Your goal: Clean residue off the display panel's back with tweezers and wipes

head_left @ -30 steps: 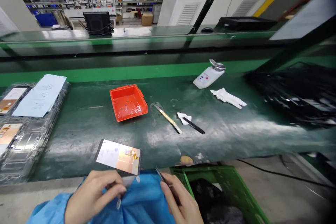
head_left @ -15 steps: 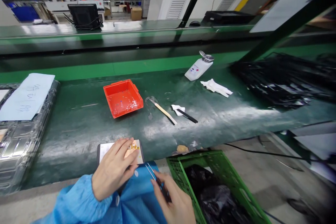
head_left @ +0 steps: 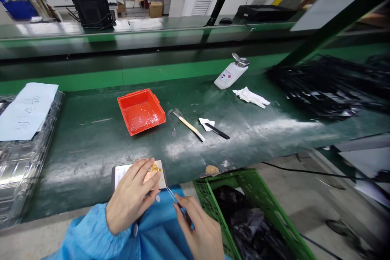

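A flat phone-sized panel with a gold flex strip lies at the near edge of the green belt. My left hand rests on top of it, fingers stretched flat and pressing it down. My right hand is closed in a pinch on thin metal tweezers, whose tips point up-left toward the panel's lower right corner, close to my left fingertips. Both arms wear blue sleeves.
An orange tray sits mid-belt, with a wooden-handled tool, a black tool on a white scrap, a white dispenser bottle and a cloth. Clear plastic trays with a paper sheet lie left. A green crate stands below right.
My left hand went from my lap up onto the panel and now holds it flat. The tweezers in my right hand moved closer to the panel's corner. The view shifted slightly.
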### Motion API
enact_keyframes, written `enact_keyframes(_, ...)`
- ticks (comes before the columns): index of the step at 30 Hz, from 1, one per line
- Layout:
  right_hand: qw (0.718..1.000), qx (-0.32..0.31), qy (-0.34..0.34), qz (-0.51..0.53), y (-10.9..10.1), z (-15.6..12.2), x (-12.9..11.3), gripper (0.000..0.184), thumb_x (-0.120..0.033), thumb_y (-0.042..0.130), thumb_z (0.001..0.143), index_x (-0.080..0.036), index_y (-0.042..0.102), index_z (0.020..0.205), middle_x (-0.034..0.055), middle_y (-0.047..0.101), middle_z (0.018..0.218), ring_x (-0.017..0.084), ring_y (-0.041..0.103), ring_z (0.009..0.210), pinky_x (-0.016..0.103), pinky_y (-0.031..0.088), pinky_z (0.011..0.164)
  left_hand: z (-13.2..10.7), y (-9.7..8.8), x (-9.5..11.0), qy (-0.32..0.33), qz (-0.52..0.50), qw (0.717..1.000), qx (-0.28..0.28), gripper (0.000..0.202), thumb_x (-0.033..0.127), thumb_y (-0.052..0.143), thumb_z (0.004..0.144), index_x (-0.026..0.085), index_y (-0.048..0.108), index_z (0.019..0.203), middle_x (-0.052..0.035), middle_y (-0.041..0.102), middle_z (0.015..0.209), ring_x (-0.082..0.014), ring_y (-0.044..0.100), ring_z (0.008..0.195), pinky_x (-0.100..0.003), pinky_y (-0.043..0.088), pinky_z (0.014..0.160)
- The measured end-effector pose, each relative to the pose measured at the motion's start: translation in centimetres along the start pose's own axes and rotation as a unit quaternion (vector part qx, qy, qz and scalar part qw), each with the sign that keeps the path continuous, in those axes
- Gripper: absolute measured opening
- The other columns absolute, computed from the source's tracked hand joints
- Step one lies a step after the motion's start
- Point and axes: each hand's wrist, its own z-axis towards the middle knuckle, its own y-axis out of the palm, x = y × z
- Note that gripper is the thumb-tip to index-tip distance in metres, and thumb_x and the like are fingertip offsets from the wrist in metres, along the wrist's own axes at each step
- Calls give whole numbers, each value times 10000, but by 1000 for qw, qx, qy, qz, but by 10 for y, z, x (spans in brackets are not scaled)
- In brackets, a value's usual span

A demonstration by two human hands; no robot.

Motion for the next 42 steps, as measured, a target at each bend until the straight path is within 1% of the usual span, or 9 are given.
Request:
enact_keyframes(13, 999, -24, -20, -38, -7, 3, 4, 200, -257, 474, 958, -232, 661, 1023, 42, 716, 889, 187, 700, 760, 260, 513, 678, -1, 1, -1, -2, 4, 1000, -5, 340, 182, 525, 901, 184, 557, 1239, -118, 447, 1426, -291, 414, 1313, -485, 419, 1065)
enact_keyframes(20, 991, -57, 68, 100, -15, 16, 3, 199, -350, 524, 925, -236, 686, 935, 32, 697, 823, 178, 661, 696, 249, 502, 635, 0, 1, 0, -2, 8, 1000, -6, 332, 178, 527, 894, 183, 564, 1224, -122, 452, 1421, -295, 422, 1303, -497, 421, 1056)
enact_keyframes(22, 970, -89, 139, 179, -17, 20, 5, 227, -404, 554, 901, -225, 693, 897, 11, 660, 718, 144, 586, 547, 234, 457, 510, 0, 1, 1, -4, 3, 1000, -6, 336, 174, 535, 887, 184, 564, 1221, -127, 455, 1417, -298, 426, 1300, -501, 421, 1053)
enact_keyframes(26, 886, -148, 275, 342, -18, 26, 9, 305, -477, 612, 846, -181, 664, 793, -32, 554, 590, 56, 354, 376, 192, 241, 357, 2, -3, 4, 4, 9, 1000, -26, 321, 138, 532, 893, 198, 570, 1206, -145, 425, 1436, -299, 408, 1315, -523, 381, 1066)
enact_keyframes(29, 838, -167, 326, 405, -17, 27, 11, 342, -505, 647, 811, -172, 634, 735, -47, 512, 578, 33, 270, 377, 179, 149, 356, 3, -5, 5, 43, 24, 997, -52, 382, 81, 515, 906, 284, 562, 1226, -117, 392, 1468, -296, 371, 1342, -570, 321, 1075)
enact_keyframes(32, 812, -187, 344, 433, -16, 27, 11, 343, -514, 630, 826, -174, 624, 782, -68, 461, 566, 31, 195, 389, 179, 114, 368, 3, -5, 6, 67, 30, 995, -64, 444, 74, 518, 914, 350, 535, 1262, -85, 404, 1467, -293, 352, 1352, -602, 270, 1078)
enact_keyframes(35, 836, -179, 306, 419, -18, 27, 9, 299, -487, 598, 862, -188, 601, 877, -79, 426, 557, 61, 270, 433, 180, 215, 409, 3, -4, 6, 62, 28, 996, -59, 439, 96, 534, 915, 353, 532, 1271, -74, 416, 1460, -295, 362, 1341, -602, 269, 1075)
enact_keyframes(38, 900, -174, 225, 331, -22, 29, 7, 245, -442, 586, 883, -201, 589, 840, -47, 495, 623, 115, 449, 572, 218, 358, 537, 3, -2, 7, 58, 22, 997, -54, 442, 112, 551, 909, 350, 526, 1281, -78, 418, 1458, -297, 367, 1339, -601, 277, 1072)
enact_keyframes(42, 948, -175, 161, 213, -29, 32, 9, 277, -433, 532, 914, -208, 600, 767, -21, 555, 702, 148, 511, 661, 236, 380, 598, 2, -1, 6, 53, 13, 997, -48, 420, 90, 523, 914, 321, 539, 1264, -91, 425, 1452, -280, 375, 1346, -589, 268, 1089)
